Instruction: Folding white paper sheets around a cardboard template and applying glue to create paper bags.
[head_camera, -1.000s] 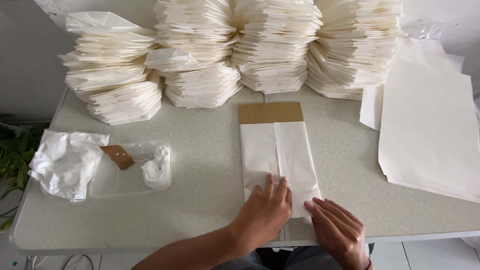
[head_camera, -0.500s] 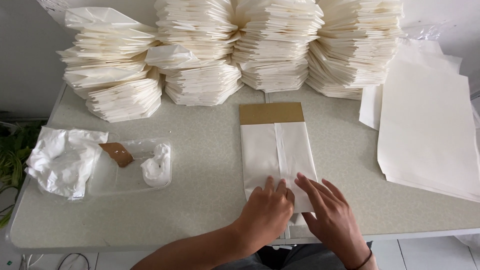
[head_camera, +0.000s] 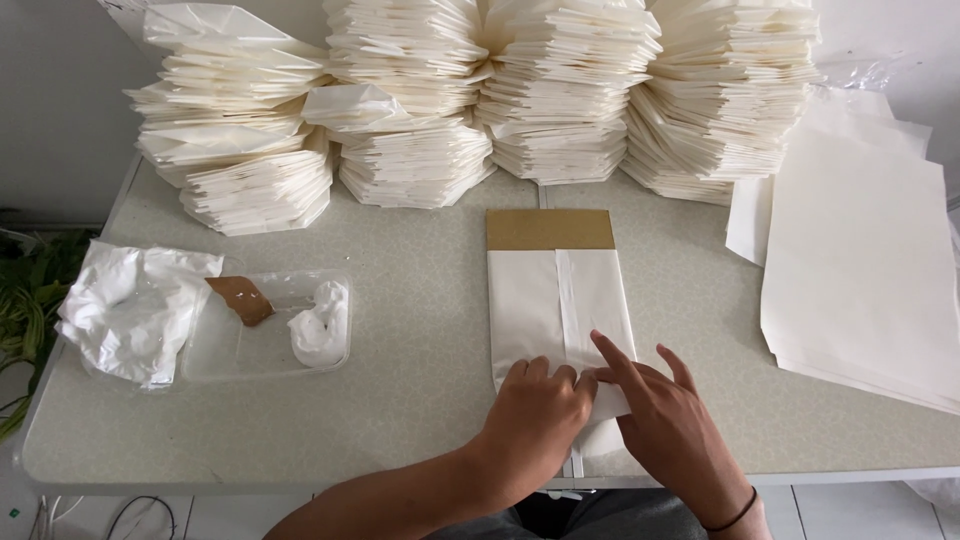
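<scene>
On the near edge of the desk (head_camera: 420, 300), a flat white paper bag (head_camera: 560, 300) lies lengthwise, its brown band at the far end and a glossy strip running down its middle. Both hands work the bag's near end. Left hand (head_camera: 535, 420): knuckles up, fingers curled down onto the paper, pressing the lower left part of the bag flat. Right hand (head_camera: 670, 430): just beside the left, index finger stretched forward along the bag's right portion, the other fingers bent around a folded-up corner of paper at the bottom edge; it grips that fold rather than resting free. A dark band circles the right wrist.

Left of the bag, well apart from it, a clear plastic tray (head_camera: 265, 325) holds a white lump of paste and a small brown card; a crumpled white plastic sheet (head_camera: 130, 310) touches the tray's left side. Along the far side of the desk stand four tall stacks of folded white bags (head_camera: 480, 90). On the right lies a pile of large flat white sheets (head_camera: 860, 260). Green leaves (head_camera: 25, 300) show past the desk's left edge.
</scene>
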